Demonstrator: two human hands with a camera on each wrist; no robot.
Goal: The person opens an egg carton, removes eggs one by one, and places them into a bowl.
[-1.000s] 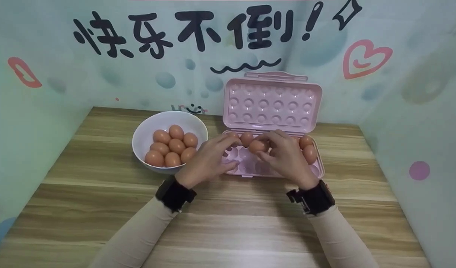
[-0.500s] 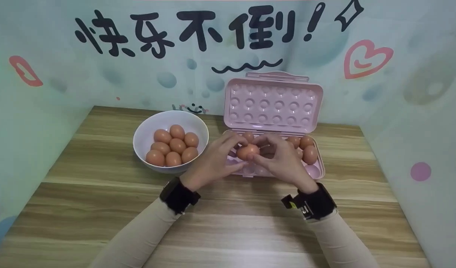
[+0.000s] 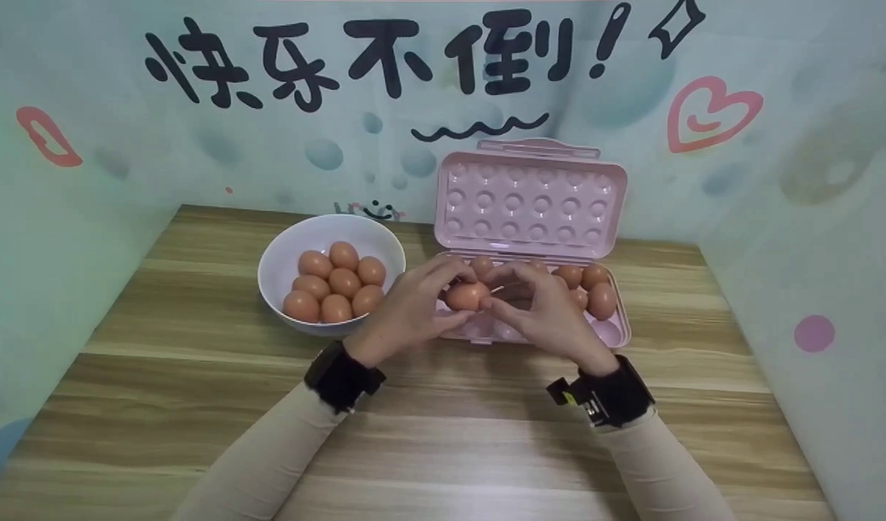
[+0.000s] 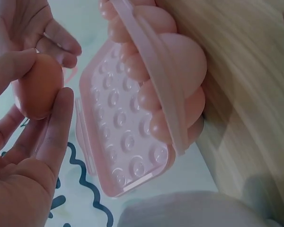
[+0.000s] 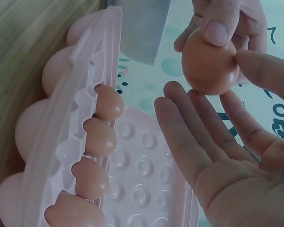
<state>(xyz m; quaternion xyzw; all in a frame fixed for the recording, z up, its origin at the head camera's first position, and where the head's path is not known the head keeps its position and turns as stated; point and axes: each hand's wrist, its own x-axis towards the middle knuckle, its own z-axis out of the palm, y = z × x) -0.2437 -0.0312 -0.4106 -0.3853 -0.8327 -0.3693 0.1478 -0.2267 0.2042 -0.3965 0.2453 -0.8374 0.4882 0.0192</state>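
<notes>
The held egg (image 3: pixel 468 295) has changed sides. 1 second ago the right grip (image 3: pixel 555 304) had it alone, while the left grip (image 3: pixel 403 311) stood apart from it; 0.5 seconds ago it lay between the 2. Now it is further toward the left grip, whose thumb and fingers pinch it firmly. I read this as a hand-over almost done, with the left grip bearing the egg. The right grip is widely spread, its thumb and a fingertip at the egg's near side, and seems to have little hold.

Below both grips lies the pink carton (image 3: pixel 606 332) on the desk (image 3: pixel 414 449), its raised lid (image 3: pixel 531 195) behind them. Just outside the left grip stands the white bowl (image 3: pixel 278 268) with more eggs (image 3: pixel 344 284).

Only the head view looks into the bowl, but there the grips cover the carton's middle and the egg's height is hard to judge. Both wrist views show the egg held clear of the carton. The right wrist view also shows 4 seated eggs (image 5: pixel 100 137) in a line, and the right grip's fingers fairly straight; which row those eggs fill, I cannot tell.
</notes>
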